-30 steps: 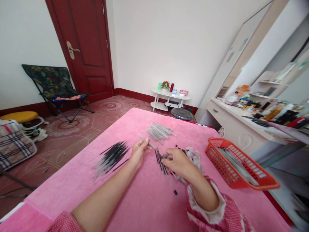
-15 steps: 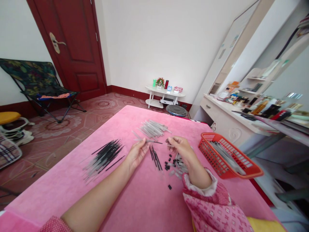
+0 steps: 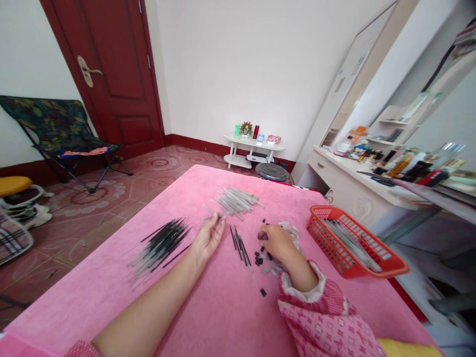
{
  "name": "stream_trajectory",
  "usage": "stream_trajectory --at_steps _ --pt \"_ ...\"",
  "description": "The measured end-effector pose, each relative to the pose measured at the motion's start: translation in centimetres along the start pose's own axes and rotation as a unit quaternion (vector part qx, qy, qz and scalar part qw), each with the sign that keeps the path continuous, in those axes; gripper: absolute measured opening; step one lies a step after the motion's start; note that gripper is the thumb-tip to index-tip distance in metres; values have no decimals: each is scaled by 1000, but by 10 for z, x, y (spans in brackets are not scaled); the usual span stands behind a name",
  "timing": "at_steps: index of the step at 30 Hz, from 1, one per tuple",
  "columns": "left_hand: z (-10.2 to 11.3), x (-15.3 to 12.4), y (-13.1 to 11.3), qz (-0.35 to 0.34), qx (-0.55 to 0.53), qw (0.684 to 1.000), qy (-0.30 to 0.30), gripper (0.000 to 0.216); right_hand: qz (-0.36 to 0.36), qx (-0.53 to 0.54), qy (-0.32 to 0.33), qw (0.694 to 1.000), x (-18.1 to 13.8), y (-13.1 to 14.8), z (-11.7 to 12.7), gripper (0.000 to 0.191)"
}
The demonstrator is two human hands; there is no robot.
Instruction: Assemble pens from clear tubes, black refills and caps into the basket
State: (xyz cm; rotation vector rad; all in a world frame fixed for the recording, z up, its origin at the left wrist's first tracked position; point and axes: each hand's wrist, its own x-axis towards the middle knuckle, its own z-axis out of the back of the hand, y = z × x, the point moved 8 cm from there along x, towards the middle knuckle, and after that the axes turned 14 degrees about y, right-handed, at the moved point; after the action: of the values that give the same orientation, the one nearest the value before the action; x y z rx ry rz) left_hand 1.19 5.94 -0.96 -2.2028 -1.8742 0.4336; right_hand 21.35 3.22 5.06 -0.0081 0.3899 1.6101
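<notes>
1. While the left hand, at 7 o'clock of the view, pinches a slim grey rod between thumb and fingers, the right hand, at 5 o'clock, curls low over small black caps and translucent caps; whether it grips one I cannot tell.
2. Pink cloth covers the bench, running toward 6 o'clock.
3. Black-ended rods are heaped at 8 o'clock; loose black rods lie at 6 o'clock, with grey tubes piled beyond.
4. At 4 o'clock, an orange-red plastic basket holds more grey rods.
5. Patterned tiles floor the room: dark red door at 10 o'clock, folding chair between 9 and 10, white side table near 1, cluttered dresser at 3.
</notes>
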Motion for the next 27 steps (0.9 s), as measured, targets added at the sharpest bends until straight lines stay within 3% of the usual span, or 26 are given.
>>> stream_trajectory --at_steps 4,6,9,12,19,27 --pt "-4 -2 3 13 45 999 24 13 91 143 -93 981 0 10 16 23" --pt "-6 -4 4 19 75 996 37 10 146 284 -133 938 -4 15 26 22" --pt "-10 -6 6 20 105 993 47 7 175 486 -121 848 -6 21 27 15" --pt "-14 -9 8 22 131 989 65 2 188 565 -103 797 -9 30 21 13" --pt "-19 -11 13 31 187 976 107 14 199 490 -141 837 -10 37 19 7" --pt "-18 -11 15 31 207 972 108 20 202 472 -143 846 -10 40 17 9"
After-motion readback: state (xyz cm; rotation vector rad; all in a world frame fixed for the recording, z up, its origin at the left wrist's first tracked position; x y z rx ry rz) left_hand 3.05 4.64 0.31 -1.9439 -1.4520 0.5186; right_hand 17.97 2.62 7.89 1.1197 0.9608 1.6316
